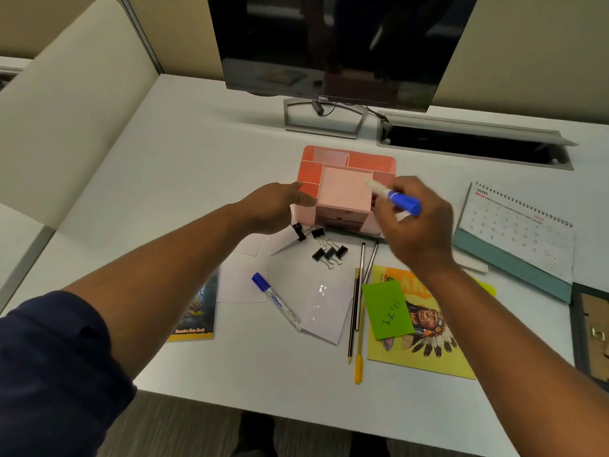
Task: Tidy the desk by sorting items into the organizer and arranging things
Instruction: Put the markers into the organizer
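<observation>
My right hand [415,222] grips marker [393,196] lying crosswise just right of organizer [346,189]; left hand [276,206], fingers relaxed, touches its left side.

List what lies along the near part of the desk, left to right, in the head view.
Dark notebook → blue marker → pencil → green note → yellow booklet → clipboard.
</observation>
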`<state>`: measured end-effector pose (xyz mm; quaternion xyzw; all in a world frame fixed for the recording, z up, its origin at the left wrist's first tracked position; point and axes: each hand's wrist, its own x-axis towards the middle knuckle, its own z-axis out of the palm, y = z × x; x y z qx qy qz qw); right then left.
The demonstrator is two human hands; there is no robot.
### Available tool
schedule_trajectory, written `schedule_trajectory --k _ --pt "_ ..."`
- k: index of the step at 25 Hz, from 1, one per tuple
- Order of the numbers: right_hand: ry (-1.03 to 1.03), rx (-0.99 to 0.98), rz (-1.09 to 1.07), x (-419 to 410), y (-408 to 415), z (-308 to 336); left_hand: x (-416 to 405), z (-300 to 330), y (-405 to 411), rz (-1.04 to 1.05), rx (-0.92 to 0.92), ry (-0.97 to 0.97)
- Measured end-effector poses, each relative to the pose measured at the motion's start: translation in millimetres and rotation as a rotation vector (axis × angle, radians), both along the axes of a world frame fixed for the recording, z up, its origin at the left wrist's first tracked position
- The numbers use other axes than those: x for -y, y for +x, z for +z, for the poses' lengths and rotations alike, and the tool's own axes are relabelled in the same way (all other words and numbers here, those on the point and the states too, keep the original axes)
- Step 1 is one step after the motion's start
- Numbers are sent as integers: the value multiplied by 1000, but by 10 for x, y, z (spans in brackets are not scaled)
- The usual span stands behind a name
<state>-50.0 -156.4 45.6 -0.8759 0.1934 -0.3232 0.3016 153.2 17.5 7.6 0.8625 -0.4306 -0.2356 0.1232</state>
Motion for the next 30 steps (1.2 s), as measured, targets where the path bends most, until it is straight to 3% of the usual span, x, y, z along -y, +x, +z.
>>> schedule_trajectory --k 2,4,8,11,14,17,23,30 --pt "37 -29 -124 246 29 -11 3 16 -22 0 6 -6" --pt "84 -183 -183 417 83 -103 4 23 -36 11 -3 -14" --pt "124 -469 -113 534 255 -267 1 34 -42 23 -3 -18" --pt "171 -521 -72 591 332 -326 3 36 -44 22 -4 -23" --pt "56 -550 51 566 369 -305 -8 17 -38 29 -4 -36" --pt "-142 -703 180 524 398 -346 -3 11 -40 24 -3 -41" --pt "-387 -374 161 423 322 -631 -5 -35 -28 33 10 -36" --pt "-578 -548 -32 330 366 -684 -2 -34 -34 43 10 -31"
